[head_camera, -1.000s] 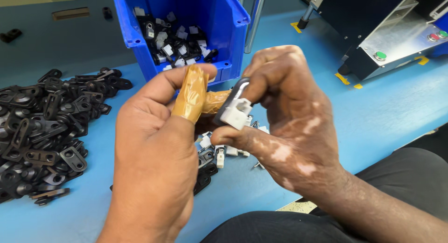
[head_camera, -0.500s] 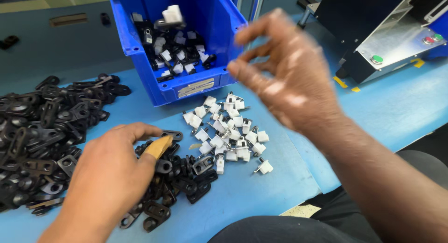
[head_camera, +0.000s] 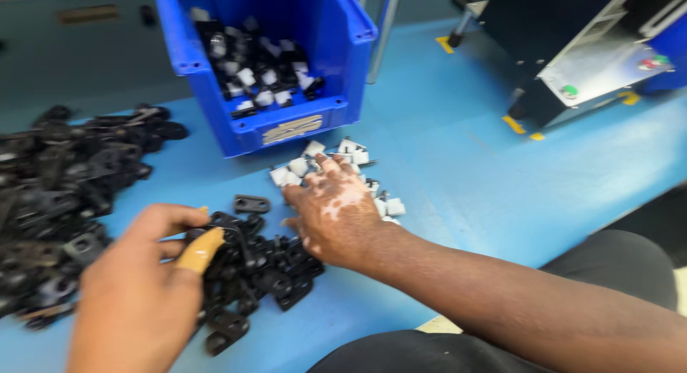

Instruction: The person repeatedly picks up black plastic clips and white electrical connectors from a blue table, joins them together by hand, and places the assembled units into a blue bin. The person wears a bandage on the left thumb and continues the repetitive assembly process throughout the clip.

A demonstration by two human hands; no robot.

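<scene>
Head view: right hand over white clips, fingertips blurred.

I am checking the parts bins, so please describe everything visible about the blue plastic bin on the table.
The blue plastic bin is an open-fronted storage bin with thick walls and a low front lip carrying a pale label. It stands upright on the light blue table, beyond both hands. Inside lie mixed small black and white parts. Neither hand touches it; loose white clips lie just before its front.

Black pile blurred, edge-cut
</scene>
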